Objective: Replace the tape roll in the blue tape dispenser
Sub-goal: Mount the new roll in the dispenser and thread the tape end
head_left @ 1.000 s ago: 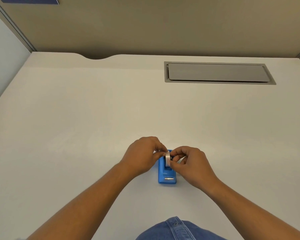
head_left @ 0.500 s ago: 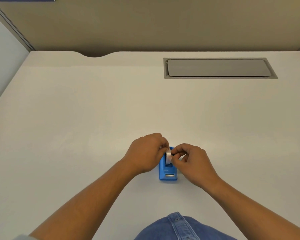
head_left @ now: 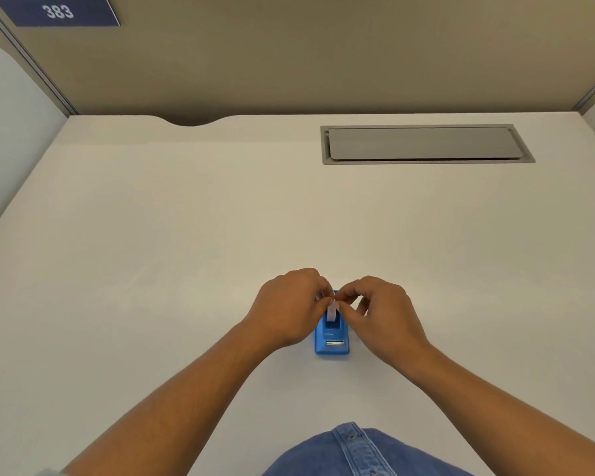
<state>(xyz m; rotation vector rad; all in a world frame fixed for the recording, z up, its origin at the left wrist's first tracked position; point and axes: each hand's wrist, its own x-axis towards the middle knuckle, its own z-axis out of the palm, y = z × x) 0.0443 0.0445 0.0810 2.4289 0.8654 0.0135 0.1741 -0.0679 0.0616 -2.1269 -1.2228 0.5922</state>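
A small blue tape dispenser [head_left: 332, 341] stands on the white desk [head_left: 186, 235], its metal cutter facing me. A whitish tape roll [head_left: 331, 312] sits upright in the dispenser's slot, only its near edge showing. My left hand [head_left: 289, 309] pinches the roll from the left. From the right, my right hand [head_left: 382, 314] pinches it with thumb and forefinger. The fingertips of both hands meet over the top of the roll and hide most of it.
A grey cable hatch [head_left: 423, 144] is set flush into the desk at the back right. Beige partition walls close the back and sides, and a blue sign [head_left: 57, 11] reading 383 hangs at the upper left. My denim-clad lap [head_left: 354, 455] shows at the bottom edge.
The roll has gone lower into the dispenser's slot, and both hands have closed in over its top. The view has tilted slightly upward.
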